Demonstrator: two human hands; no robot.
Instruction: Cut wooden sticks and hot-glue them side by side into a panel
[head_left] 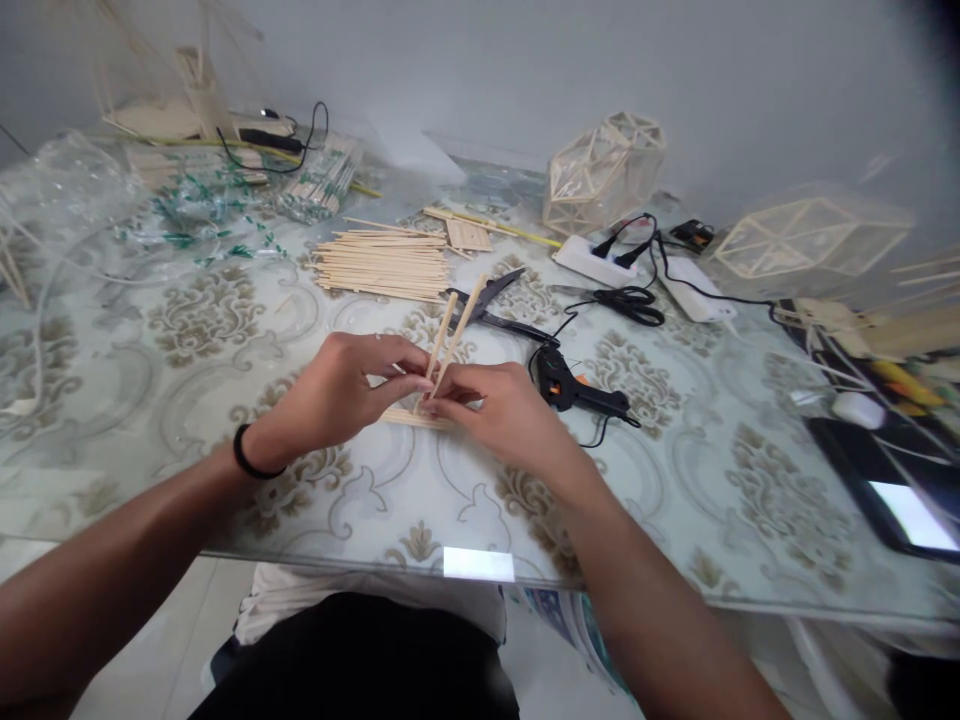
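Observation:
Two pale wooden sticks (461,322) stand up at a slant between my hands, with their lower ends at my fingertips. My left hand (352,385) pinches the left stick near its lower part. Fingers of my right hand (487,400) close on the other stick, close beside the left fingertips. Several more sticks (405,418) lie flat on the table just under my hands. Beyond them is a large pile of loose sticks (382,264). Black pliers or cutters (499,305) lie behind my hands, and a black glue gun (574,387) rests to their right.
The patterned glass-topped table (420,500) has its front edge near me. White power strips (596,262) with black cables lie at back right, near wooden frame models (604,170). Wrapped stick packs (322,180) and plastic are at back left. A black device (885,490) lies far right.

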